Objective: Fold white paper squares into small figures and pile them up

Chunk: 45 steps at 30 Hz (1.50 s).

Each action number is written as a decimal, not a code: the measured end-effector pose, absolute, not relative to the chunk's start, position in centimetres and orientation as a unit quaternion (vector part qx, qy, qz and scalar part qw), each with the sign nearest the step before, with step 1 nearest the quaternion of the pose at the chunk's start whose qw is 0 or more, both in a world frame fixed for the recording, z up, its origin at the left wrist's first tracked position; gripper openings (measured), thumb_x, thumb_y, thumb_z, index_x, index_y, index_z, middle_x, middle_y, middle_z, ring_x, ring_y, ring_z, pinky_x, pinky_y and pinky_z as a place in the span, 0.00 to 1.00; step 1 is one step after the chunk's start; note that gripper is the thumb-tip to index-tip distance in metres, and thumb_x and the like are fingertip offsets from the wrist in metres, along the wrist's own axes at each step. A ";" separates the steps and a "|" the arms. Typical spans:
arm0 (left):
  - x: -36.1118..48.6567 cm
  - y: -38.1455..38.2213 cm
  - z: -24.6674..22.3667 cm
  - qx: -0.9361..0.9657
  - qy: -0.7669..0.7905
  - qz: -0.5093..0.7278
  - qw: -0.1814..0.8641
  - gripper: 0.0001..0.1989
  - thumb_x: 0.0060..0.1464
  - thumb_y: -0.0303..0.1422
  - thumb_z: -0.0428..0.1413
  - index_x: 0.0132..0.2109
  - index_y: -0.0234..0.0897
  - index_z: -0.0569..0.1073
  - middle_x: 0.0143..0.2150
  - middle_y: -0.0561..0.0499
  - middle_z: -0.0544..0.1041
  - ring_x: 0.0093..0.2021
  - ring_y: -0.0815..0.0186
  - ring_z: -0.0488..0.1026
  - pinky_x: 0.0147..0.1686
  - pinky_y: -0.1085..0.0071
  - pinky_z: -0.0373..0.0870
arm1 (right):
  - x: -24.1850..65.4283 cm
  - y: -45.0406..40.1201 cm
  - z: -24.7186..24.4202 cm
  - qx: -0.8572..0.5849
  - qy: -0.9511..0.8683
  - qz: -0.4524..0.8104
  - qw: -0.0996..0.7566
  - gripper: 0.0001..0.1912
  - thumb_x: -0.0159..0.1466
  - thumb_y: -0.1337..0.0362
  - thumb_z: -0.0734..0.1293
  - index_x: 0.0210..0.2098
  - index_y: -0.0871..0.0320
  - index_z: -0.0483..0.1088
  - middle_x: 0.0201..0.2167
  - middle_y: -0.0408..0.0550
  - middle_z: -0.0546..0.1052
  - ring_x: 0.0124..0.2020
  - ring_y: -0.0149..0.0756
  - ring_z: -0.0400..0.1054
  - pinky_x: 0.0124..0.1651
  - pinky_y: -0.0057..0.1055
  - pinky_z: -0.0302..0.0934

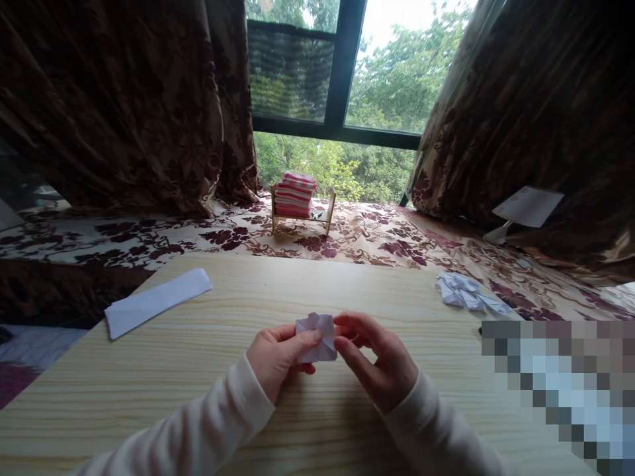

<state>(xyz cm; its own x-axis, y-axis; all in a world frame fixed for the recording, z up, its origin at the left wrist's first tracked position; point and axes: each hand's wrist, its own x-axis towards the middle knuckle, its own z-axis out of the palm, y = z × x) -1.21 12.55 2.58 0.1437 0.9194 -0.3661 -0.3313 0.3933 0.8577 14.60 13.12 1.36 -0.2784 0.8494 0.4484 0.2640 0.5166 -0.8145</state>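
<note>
A small white piece of folded paper (326, 328), squarish with creased flaps, is held just above the wooden table near the middle of the view. My left hand (276, 357) pinches it from the left, thumb pressed on its top face and fingers underneath. On the opposite side, my right hand (380, 362) has its thumb and index finger at the paper's right edge, the other fingers curled behind. A stack of long white paper strips (159, 303) lies at the table's left. Several folded white paper pieces (461, 293) are heaped near the right edge.
The pale wood-grain table (297, 281) meets a ledge covered in floral cloth (223, 235). On the ledge stand a small wooden rack (323, 217) with folded red-and-white cloths (295, 194) and a white flat-topped object (528, 206). The lower right is pixelated.
</note>
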 end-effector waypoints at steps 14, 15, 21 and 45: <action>-1.1 12.8 2.4 0.294 0.450 0.461 0.705 0.19 0.25 0.37 0.67 0.27 0.29 0.77 0.21 0.51 0.73 0.20 0.74 0.64 0.17 0.79 0.60 | 14.6 13.3 1.5 -0.287 -0.810 0.207 0.467 0.18 0.56 0.77 0.60 0.45 0.57 0.66 0.31 0.47 0.70 0.27 0.28 0.64 0.29 0.25 0.64; -1.2 12.8 2.4 0.302 0.449 0.460 0.704 0.19 0.27 0.38 0.67 0.28 0.29 0.77 0.21 0.50 0.73 0.21 0.73 0.64 0.17 0.79 0.61 | 14.6 13.3 1.5 -0.290 -0.810 0.201 0.468 0.17 0.56 0.77 0.60 0.44 0.58 0.67 0.30 0.47 0.70 0.27 0.28 0.64 0.29 0.25 0.64; -1.2 13.0 1.6 0.317 0.449 0.469 0.691 0.18 0.32 0.42 0.64 0.24 0.30 0.75 0.18 0.52 0.69 0.21 0.72 0.64 0.18 0.77 0.62 | 14.9 13.5 1.4 -0.294 -0.823 0.174 0.455 0.13 0.57 0.75 0.60 0.40 0.59 0.68 0.29 0.47 0.71 0.26 0.28 0.65 0.27 0.24 0.63; -0.7 11.8 2.3 0.423 0.475 0.457 0.622 0.18 0.38 0.41 0.62 0.33 0.31 0.79 0.25 0.49 0.77 0.29 0.65 0.70 0.31 0.73 0.64 | 14.7 13.0 1.6 -0.379 -0.795 0.140 0.453 0.04 0.58 0.68 0.61 0.28 0.59 0.68 0.19 0.43 0.67 0.20 0.27 0.58 0.23 0.25 0.55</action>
